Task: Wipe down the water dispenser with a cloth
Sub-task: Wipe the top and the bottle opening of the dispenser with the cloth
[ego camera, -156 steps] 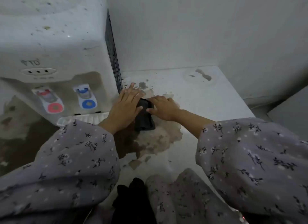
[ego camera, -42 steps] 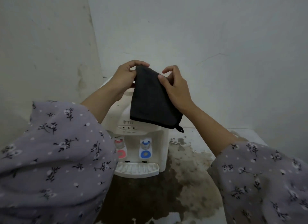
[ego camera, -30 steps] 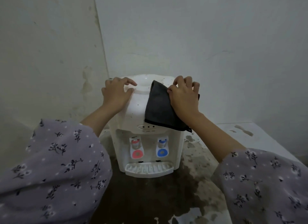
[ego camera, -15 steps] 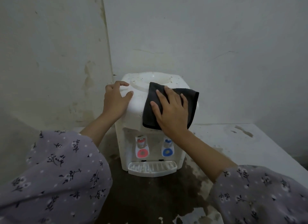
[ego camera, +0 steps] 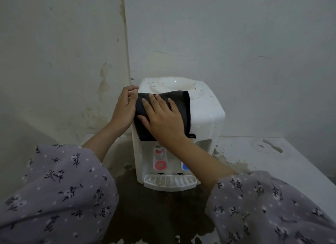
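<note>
Head: cloth beneath right hand

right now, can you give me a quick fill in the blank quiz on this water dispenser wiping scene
1. The right hand presses a ___ cloth flat against the water dispenser.
2. The left hand holds the dispenser's top ___ corner.
3. The right forearm partly hides the ___ tap.

Missing words: black; left; blue
</note>
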